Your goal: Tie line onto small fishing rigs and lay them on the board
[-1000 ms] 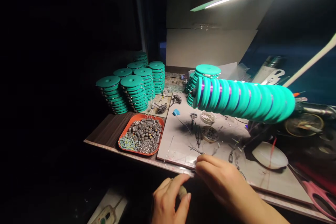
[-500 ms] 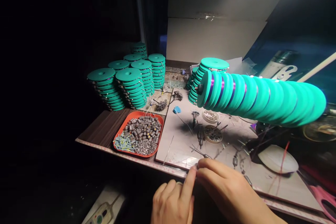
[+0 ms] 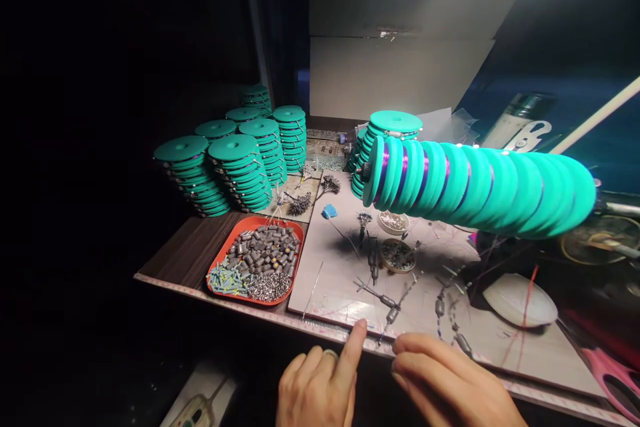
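My left hand [image 3: 320, 387] is at the front edge of the work board [image 3: 330, 293]. Its index finger stretches toward the measuring tape [image 3: 265, 317] along the edge, while the other fingers are curled and the thumb is hidden. To its right, my right hand [image 3: 455, 380] has its fingers bent and drawn together at the edge; whatever they hold is too thin or hidden to see. Just beyond the fingertips lie dark cylindrical weights [image 3: 393, 315] with thin line and small sleeves. Above the board runs a row of green foam spools [image 3: 480, 190] wound with purple line.
An orange tray [image 3: 212, 280] holds grey weights, pale green tubes and small metal parts. Stacked green spools [image 3: 235, 173] stand behind it. Round dishes [image 3: 398, 255], a white oval dish [image 3: 520, 300] and pink scissors [image 3: 607, 373] are on the right.
My right hand has moved right, away from my left index fingertip, uncovering weights and line on the board. The whole view has shifted slightly.
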Demonstrator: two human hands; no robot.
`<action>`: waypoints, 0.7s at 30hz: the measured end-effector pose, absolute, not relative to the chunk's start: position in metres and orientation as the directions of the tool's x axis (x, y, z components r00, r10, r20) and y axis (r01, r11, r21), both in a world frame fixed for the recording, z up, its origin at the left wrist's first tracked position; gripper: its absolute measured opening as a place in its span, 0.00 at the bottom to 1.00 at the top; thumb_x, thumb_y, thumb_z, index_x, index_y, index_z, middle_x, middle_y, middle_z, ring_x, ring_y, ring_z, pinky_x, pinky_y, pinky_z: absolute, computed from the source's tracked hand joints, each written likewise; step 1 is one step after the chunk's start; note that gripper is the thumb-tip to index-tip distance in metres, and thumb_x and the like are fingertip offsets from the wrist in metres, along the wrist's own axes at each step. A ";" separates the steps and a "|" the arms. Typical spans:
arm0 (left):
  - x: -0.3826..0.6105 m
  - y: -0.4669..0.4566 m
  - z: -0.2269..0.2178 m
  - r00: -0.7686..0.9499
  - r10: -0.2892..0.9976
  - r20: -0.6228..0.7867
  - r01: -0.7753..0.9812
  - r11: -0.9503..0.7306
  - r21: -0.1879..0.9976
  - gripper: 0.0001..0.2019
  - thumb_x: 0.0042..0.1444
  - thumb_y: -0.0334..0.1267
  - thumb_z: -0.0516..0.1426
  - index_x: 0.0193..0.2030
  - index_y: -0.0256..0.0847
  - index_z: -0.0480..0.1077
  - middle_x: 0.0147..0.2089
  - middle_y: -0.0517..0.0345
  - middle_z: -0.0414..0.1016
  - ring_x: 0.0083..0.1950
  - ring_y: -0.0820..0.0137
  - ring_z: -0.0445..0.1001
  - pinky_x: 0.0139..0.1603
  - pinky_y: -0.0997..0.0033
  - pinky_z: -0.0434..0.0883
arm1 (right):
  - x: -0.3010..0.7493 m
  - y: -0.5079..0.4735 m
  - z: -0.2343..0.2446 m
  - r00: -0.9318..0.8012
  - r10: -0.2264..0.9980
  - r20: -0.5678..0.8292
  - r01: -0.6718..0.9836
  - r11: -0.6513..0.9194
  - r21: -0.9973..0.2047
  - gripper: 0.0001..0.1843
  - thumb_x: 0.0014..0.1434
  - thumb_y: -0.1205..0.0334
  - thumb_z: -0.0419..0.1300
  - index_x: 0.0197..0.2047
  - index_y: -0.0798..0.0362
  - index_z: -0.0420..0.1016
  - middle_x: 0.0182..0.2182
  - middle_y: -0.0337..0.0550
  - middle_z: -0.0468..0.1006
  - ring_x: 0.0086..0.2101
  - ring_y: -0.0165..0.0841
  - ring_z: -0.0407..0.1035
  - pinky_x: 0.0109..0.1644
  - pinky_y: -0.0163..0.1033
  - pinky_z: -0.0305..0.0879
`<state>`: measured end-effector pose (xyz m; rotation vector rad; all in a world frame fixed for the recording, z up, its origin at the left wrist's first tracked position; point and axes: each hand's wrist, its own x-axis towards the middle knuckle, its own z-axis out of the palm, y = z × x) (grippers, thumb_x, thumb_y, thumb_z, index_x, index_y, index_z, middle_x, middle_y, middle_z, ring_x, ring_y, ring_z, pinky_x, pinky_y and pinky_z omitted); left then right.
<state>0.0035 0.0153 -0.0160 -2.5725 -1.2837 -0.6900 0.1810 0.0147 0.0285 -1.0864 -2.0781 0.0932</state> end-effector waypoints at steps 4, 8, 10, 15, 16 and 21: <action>0.003 0.018 -0.005 0.495 0.708 0.503 0.796 -0.602 0.064 0.18 0.57 0.28 0.45 0.53 0.36 0.64 0.18 0.64 0.66 0.19 0.72 0.66 0.20 0.70 0.56 | 0.180 0.016 0.031 -0.324 0.707 0.629 0.665 0.643 -0.380 0.11 0.61 0.61 0.50 0.31 0.52 0.71 0.26 0.44 0.78 0.25 0.29 0.74 0.28 0.26 0.72; 0.009 0.028 0.010 0.457 0.676 0.578 0.797 -0.600 0.072 0.13 0.56 0.28 0.48 0.41 0.39 0.72 0.19 0.60 0.67 0.22 0.71 0.65 0.21 0.70 0.53 | 0.181 0.015 0.033 -0.324 0.709 0.626 0.646 0.649 -0.401 0.09 0.60 0.62 0.52 0.31 0.52 0.71 0.26 0.43 0.78 0.25 0.29 0.74 0.29 0.26 0.72; 0.013 0.035 0.011 0.440 0.625 0.645 0.780 -0.622 0.071 0.10 0.55 0.28 0.50 0.34 0.39 0.73 0.19 0.59 0.66 0.22 0.70 0.63 0.23 0.70 0.53 | 0.182 0.013 0.032 -0.322 0.717 0.618 0.635 0.648 -0.421 0.08 0.59 0.63 0.52 0.31 0.52 0.71 0.26 0.43 0.77 0.26 0.30 0.74 0.29 0.26 0.72; 0.013 0.047 -0.002 0.400 0.521 0.753 0.676 -0.723 0.141 0.08 0.51 0.25 0.53 0.31 0.38 0.73 0.22 0.56 0.70 0.26 0.69 0.63 0.27 0.70 0.58 | 0.184 0.006 0.026 -0.282 0.764 0.581 0.569 0.620 -0.540 0.05 0.58 0.67 0.53 0.33 0.52 0.70 0.28 0.45 0.76 0.28 0.30 0.73 0.31 0.28 0.71; 0.013 0.047 -0.004 0.382 0.522 0.762 0.668 -0.726 0.163 0.09 0.50 0.24 0.53 0.32 0.38 0.72 0.24 0.55 0.71 0.27 0.69 0.64 0.29 0.70 0.59 | 0.184 0.005 0.026 -0.275 0.772 0.573 0.549 0.615 -0.566 0.05 0.58 0.67 0.53 0.33 0.52 0.70 0.28 0.44 0.75 0.28 0.30 0.73 0.31 0.28 0.71; 0.013 0.041 0.004 0.259 0.671 0.694 0.635 -0.660 0.402 0.07 0.51 0.25 0.54 0.29 0.39 0.70 0.26 0.57 0.70 0.30 0.69 0.65 0.32 0.70 0.61 | 0.178 -0.002 0.024 -0.251 0.819 0.516 0.438 0.571 -0.694 0.05 0.55 0.71 0.54 0.31 0.53 0.68 0.26 0.41 0.72 0.26 0.28 0.70 0.29 0.27 0.68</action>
